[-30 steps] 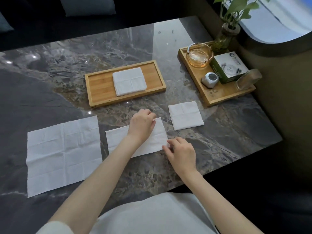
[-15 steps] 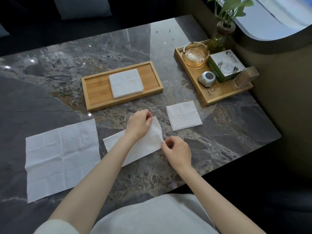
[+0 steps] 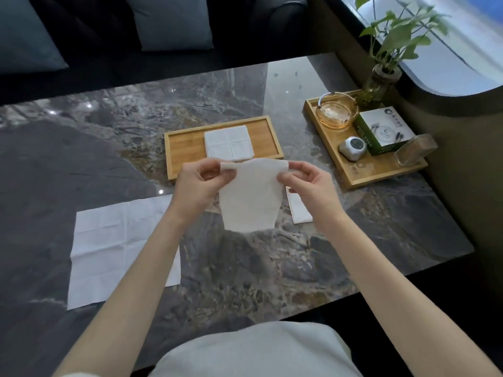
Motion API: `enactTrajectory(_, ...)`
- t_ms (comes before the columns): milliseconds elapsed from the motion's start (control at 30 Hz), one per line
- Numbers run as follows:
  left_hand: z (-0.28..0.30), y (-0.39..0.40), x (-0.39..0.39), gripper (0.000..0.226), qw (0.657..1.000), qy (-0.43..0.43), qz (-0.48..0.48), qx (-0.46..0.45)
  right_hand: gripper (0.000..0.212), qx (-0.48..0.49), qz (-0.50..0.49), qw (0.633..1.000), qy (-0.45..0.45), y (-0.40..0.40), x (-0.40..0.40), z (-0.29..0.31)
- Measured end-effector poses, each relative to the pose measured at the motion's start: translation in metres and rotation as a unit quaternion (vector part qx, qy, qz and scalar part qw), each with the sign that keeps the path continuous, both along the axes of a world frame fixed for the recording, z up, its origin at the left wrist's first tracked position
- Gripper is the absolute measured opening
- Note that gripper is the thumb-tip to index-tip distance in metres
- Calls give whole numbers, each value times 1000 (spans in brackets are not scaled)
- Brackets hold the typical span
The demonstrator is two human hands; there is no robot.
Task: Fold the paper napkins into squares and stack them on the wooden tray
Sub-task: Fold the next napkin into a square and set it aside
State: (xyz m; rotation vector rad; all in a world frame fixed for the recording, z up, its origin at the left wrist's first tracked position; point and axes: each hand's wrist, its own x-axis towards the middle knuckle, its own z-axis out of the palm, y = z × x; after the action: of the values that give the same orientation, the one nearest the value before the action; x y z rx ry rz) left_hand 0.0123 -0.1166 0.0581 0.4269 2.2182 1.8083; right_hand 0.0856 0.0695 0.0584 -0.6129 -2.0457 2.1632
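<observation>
Dim room. Daylight enters from the window (image 3: 446,50) on my right, leaving pale glare on the dark table (image 3: 272,85). The plant (image 3: 394,31) looks blurred; straight edges bow near the frame's borders.

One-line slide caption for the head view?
Both hands, left hand and right hand, lift a napkin above the wooden tray.

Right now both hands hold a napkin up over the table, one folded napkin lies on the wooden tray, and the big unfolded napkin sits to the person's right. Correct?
Not quite: the head view shows the unfolded napkin on the person's left. The rest holds: both hands, left hand and right hand, hold a napkin up, and one folded napkin lies on the wooden tray.
</observation>
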Motion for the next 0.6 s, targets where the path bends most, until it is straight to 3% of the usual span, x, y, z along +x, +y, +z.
enactTrajectory(133,25,-16,20,13,998,2,2,66,17,5,78,995,61,0,5,18)
enactTrajectory(267,22,-35,44,15,999,-3,-16,36,19,35,167,984,53,-2,22,12)
enactTrajectory(400,-15,-49,73,14,996,-72,-23,-37,25,86,209,974,-16,-6,44,-17)
enactTrajectory(600,-55,-55,99,21,984,-139,-10,-107,6,154,258,947,-117,-12,62,-61)
